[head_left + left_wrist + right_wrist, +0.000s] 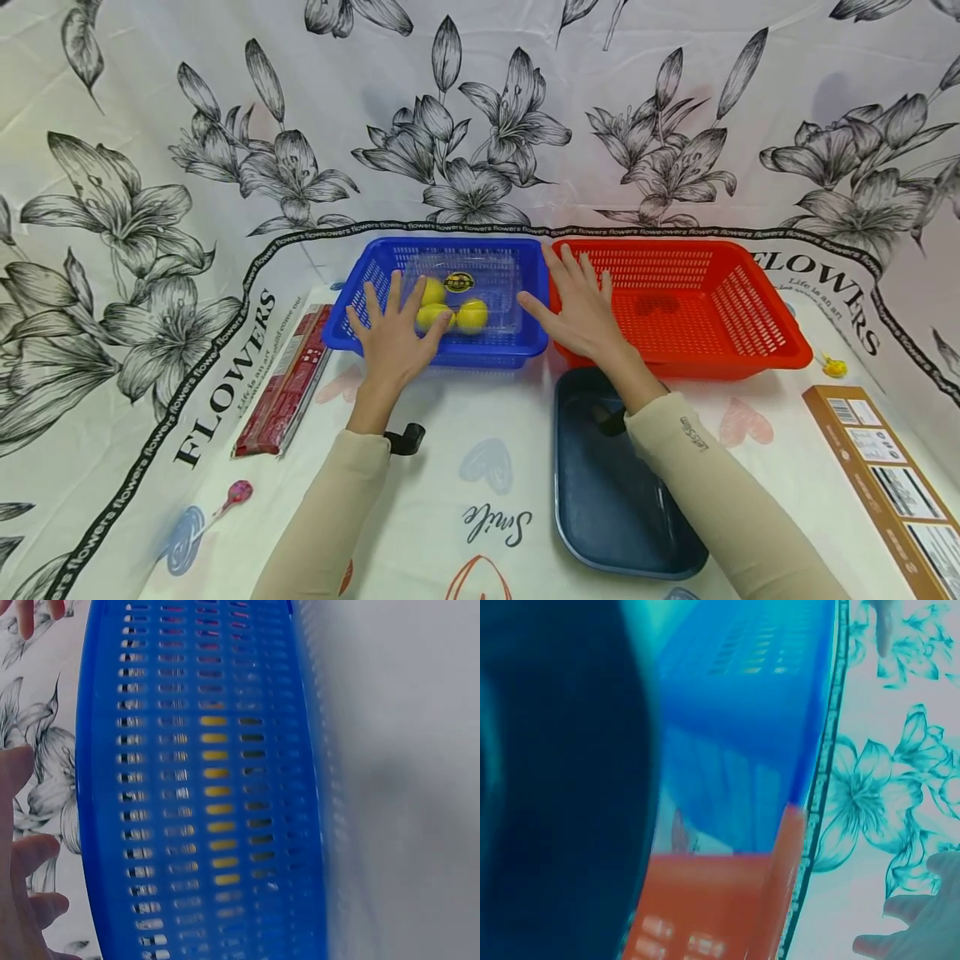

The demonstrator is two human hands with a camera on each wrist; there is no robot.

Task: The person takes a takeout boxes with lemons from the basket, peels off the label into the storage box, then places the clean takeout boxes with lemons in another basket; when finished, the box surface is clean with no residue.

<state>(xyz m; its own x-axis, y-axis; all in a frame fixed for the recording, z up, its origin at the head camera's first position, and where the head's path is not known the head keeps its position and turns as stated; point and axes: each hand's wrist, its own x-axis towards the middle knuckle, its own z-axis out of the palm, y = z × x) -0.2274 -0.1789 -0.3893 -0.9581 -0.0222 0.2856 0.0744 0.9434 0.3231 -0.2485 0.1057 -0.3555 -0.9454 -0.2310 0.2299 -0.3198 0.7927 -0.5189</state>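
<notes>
A blue plastic basket (352, 312) stands at the back of the table with a clear plastic box (483, 279) inside it. Yellow lemons (471, 316) lie in the box. My left hand (392, 333) hovers flat over the basket's near left part, fingers spread and straight. My right hand (581, 308) is spread over the gap between the blue basket and a red basket (757, 333), holding nothing. In the left wrist view the blue basket's slotted wall (202, 787) fills the frame, yellow showing through the slots. The right wrist view shows the blue basket (742, 727) beside the red one (720, 907).
A dark blue tray (600, 500) lies on the table under my right forearm. A red packet (285, 383) lies left of the blue basket. A brown cardboard box (885, 475) sits at the right edge. A flowered cloth (480, 108) covers the table and backdrop.
</notes>
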